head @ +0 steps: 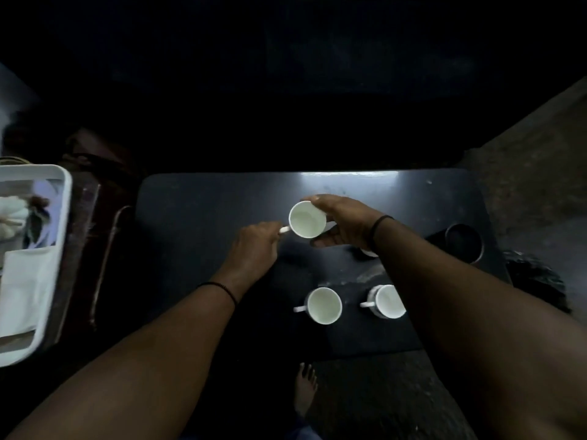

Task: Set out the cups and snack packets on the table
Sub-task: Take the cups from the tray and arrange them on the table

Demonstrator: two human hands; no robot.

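Observation:
A white cup (306,219) hangs over the middle of the dark table (197,211). My left hand (254,246) pinches its handle from the left. My right hand (343,219) wraps around its right side. Two more white cups stand upright near the table's front edge: one (324,305) in the middle and one (386,301) to its right, half hidden by my right forearm. A sliver of another white cup (368,253) peeks out under my right wrist. No snack packets are clearly visible.
A white tray (62,236) holding a white cloth and unclear items sits at the left, off the table. A round recess (463,242) is sunk into the table's right end. My bare foot (305,389) stands below the front edge. The surroundings are very dark.

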